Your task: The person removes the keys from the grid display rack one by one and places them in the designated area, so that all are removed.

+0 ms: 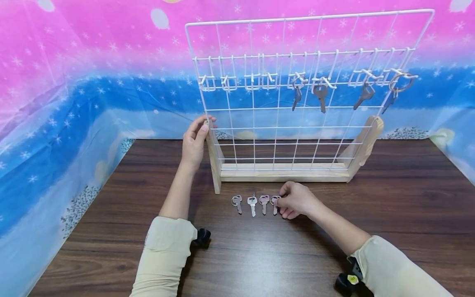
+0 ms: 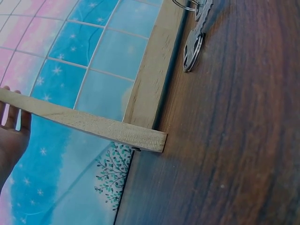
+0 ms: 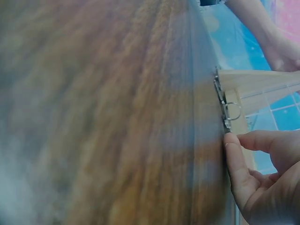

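Note:
A white wire grid rack point(image 1: 274, 127) stands upright in a wooden base point(image 1: 283, 178). My left hand point(image 1: 193, 144) grips its left wooden side post point(image 1: 214, 161), thumb in front and fingers behind. In the left wrist view this hand point(image 2: 13, 140) is partly cut off by the frame edge. Several keys with rings lie in a row before the base, among them a silver key point(image 1: 252, 205). At the row's right end my right hand point(image 1: 300, 201) pinches a key point(image 1: 275, 209) between thumb and index finger; its head is partly hidden. The right wrist view shows the fingertips point(image 3: 229, 139) meeting at the tabletop.
White wire hooks point(image 1: 259, 80) line the upper grid. Several keys hang on the right-hand hooks, including one point(image 1: 321, 95) near the middle and one on a large ring point(image 1: 400, 83) at the far right. Beneath is a dark wooden table point(image 1: 111, 243); a patterned cloth point(image 1: 92, 99) hangs behind.

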Motion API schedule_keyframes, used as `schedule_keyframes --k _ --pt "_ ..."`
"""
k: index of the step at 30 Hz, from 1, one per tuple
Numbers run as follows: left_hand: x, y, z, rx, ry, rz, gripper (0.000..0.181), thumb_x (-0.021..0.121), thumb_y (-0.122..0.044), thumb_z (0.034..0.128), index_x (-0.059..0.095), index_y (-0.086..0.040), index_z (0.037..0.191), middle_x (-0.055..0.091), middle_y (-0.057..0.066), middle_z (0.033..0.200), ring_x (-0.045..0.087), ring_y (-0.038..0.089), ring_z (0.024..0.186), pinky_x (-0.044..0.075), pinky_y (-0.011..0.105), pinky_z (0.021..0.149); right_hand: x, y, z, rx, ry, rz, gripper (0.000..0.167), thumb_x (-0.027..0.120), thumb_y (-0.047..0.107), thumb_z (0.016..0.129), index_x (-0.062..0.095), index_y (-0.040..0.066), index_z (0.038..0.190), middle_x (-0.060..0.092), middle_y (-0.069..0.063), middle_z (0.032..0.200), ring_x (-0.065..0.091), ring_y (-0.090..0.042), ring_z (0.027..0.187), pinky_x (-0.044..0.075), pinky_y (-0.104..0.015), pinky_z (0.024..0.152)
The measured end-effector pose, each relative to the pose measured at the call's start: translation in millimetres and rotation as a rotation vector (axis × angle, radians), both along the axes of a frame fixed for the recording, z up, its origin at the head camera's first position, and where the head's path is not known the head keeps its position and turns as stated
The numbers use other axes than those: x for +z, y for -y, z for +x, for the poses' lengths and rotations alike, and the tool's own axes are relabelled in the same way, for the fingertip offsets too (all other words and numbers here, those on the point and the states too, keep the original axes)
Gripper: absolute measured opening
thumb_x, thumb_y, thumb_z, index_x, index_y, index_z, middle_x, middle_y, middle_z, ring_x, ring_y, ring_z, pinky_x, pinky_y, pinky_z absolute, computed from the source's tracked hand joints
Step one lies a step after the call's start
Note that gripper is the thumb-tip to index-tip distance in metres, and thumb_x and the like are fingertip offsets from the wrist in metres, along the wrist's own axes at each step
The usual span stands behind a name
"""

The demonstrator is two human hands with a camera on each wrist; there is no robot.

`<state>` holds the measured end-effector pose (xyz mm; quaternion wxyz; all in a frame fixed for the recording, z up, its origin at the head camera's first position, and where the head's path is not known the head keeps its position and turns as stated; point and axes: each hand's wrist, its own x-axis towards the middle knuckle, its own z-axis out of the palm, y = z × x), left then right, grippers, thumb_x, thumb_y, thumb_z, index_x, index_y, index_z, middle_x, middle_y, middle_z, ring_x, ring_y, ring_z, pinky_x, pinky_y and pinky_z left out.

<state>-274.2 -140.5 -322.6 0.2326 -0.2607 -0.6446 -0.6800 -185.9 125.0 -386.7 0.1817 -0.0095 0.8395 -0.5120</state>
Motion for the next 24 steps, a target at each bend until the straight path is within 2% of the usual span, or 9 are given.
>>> schedule_keyframes --k 2,6,12,15,24 --pt "0.2 0.3 0.2 0.001 -0.001 -0.002 0.035 0.042 -0.009 0.0946 0.047 0.015 0.12 0.061 -0.003 0.108 0.052 0.043 0.101 0.044 0.03 0.084 2.2 0.2 -0.4 0.01 -0.015 0.006 0.023 0.062 0.003 0.08 0.048 -0.004 0.097 0.06 -0.012 0.06 0.06 -0.017 0.048 0.052 -0.033 0.048" --pt "0.0 0.9 0.5 0.005 -0.001 -0.005 0.034 0.042 -0.008 0.0944 0.047 0.015 0.119 0.062 0.0 0.108 0.053 0.042 0.101 0.044 0.03 0.084 9.2 -1.2 -0.9 0.039 -0.065 0.001 0.025 0.061 0.003 0.081 0.049 -0.005 0.102 0.061 -0.012 0.064 0.06 -0.019 0.05 0.053 -0.034 0.051" --pt "0.6 0.8 1.2 0.006 -0.003 -0.006 0.034 0.042 -0.008 0.094 0.047 0.015 0.118 0.062 0.001 0.108 0.056 0.036 0.099 0.044 0.03 0.084 34.4 -5.2 1.9 0.066 -0.264 0.043 0.027 0.062 0.005 0.084 0.051 -0.006 0.106 0.064 -0.011 0.072 0.063 -0.022 0.058 0.053 -0.036 0.056" --pt "1.3 0.4 1.5 0.006 -0.003 -0.002 0.034 0.042 -0.008 0.0938 0.048 0.014 0.119 0.062 0.001 0.108 0.055 0.038 0.1 0.044 0.03 0.084 53.8 -6.7 2.7 0.019 -0.389 0.031 0.025 0.063 0.008 0.085 0.053 -0.002 0.106 0.065 -0.01 0.073 0.063 -0.024 0.061 0.053 -0.038 0.059" --pt "1.0 0.6 1.4 0.006 -0.004 -0.008 0.034 0.042 -0.009 0.0943 0.048 0.013 0.119 0.062 0.001 0.109 0.053 0.043 0.101 0.045 0.03 0.083 114.1 -8.4 0.4 -0.217 -0.818 -0.257 0.021 0.062 0.008 0.087 0.055 -0.002 0.104 0.065 -0.007 0.073 0.062 -0.014 0.063 0.051 -0.024 0.061"
